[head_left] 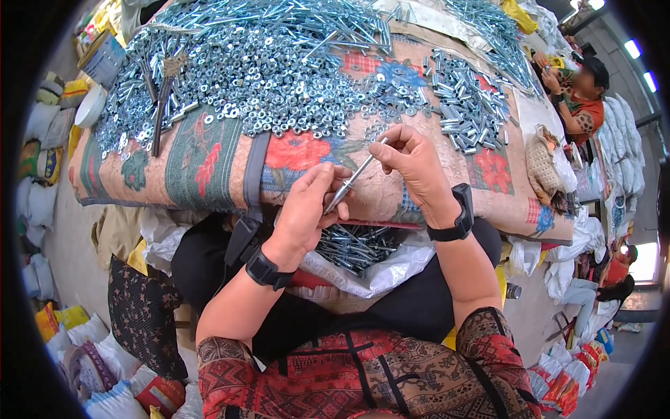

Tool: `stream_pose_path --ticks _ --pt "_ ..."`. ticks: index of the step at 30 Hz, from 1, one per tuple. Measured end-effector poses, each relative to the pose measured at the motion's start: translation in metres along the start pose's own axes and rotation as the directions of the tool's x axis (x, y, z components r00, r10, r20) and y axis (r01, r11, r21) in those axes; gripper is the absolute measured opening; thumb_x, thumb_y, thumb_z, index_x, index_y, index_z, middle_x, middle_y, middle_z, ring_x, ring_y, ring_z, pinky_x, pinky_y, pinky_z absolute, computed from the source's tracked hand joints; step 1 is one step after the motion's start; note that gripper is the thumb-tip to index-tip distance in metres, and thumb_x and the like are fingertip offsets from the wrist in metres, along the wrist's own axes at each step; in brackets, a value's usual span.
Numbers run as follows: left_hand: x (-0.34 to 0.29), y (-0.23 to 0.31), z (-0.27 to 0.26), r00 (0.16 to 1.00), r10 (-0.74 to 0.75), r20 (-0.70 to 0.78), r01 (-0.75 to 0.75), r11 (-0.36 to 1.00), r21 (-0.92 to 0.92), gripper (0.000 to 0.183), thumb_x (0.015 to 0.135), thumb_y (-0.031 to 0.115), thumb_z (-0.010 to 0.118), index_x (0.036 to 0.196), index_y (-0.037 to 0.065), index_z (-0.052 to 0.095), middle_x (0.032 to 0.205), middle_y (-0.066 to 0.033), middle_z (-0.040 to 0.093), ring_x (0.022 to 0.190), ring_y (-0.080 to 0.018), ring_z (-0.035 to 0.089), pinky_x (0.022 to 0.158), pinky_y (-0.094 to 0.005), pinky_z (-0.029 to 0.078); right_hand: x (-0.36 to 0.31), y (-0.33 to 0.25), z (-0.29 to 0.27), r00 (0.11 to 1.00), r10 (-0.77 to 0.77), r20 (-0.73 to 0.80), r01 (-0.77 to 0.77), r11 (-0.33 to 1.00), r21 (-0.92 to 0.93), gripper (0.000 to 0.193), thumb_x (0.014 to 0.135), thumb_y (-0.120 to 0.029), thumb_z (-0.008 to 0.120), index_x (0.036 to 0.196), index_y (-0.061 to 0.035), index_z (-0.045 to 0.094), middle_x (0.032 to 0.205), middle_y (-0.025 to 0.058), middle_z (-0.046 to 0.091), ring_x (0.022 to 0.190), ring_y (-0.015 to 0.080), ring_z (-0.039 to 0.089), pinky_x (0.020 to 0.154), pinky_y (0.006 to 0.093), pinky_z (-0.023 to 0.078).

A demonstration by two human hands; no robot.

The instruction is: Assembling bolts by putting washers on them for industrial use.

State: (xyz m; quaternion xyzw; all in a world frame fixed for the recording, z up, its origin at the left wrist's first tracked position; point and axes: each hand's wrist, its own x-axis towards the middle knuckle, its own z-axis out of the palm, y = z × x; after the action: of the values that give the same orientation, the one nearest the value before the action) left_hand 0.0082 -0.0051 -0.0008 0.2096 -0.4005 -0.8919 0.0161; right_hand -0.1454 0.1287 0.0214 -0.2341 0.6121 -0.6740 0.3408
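Above the table's near edge, both of my hands are on one slim metal anchor bolt (363, 167), held at a slant with its thicker lower part toward me. My left hand (305, 208) wraps its fingers round that lower part. The thumb and forefinger of my right hand (417, 166) pinch the thin upper end. Just beyond the hands lie a heap of hex nuts (272, 91), scattered washers (391, 101) and a pile of short metal sleeves (471, 105). Between my knees, a white sack (398, 274) holds several similar bolts (354, 246).
A patterned cloth (209, 164) covers the table. Long thin rods (307, 21) lie heaped at its far side, and a dark metal tool (162, 115) rests at left. A white bowl (91, 106) stands by the left edge. Another person (585, 98) sits at far right. Filled sacks line both sides.
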Motion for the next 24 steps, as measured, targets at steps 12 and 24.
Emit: stream_pose_path --ticks 12,24 --pt "0.000 0.010 -0.007 0.953 -0.251 0.169 0.236 0.966 0.103 0.038 0.101 0.037 0.041 0.101 0.004 0.060 0.080 -0.0064 0.067 0.063 -0.0107 0.064 0.044 -0.0187 0.039 -0.013 -0.008 0.007 0.991 0.101 0.084 -0.102 0.995 0.009 0.019 0.090 -0.023 0.065 0.094 -0.0040 0.064 0.079 -0.0008 0.061 0.063 0.0032 0.048 0.056 0.0180 0.039" --pt "-0.001 -0.003 -0.002 0.974 0.185 0.133 -0.217 0.930 0.295 0.018 0.086 0.023 0.070 0.089 0.009 0.059 0.068 0.0035 0.054 0.050 -0.0041 0.048 0.044 -0.0142 0.034 -0.015 -0.010 -0.010 0.996 0.013 0.088 -0.010 0.999 -0.034 0.019 0.093 -0.022 0.061 0.092 -0.0033 0.066 0.086 0.0026 0.065 0.067 0.0050 0.054 0.060 0.0195 0.043"
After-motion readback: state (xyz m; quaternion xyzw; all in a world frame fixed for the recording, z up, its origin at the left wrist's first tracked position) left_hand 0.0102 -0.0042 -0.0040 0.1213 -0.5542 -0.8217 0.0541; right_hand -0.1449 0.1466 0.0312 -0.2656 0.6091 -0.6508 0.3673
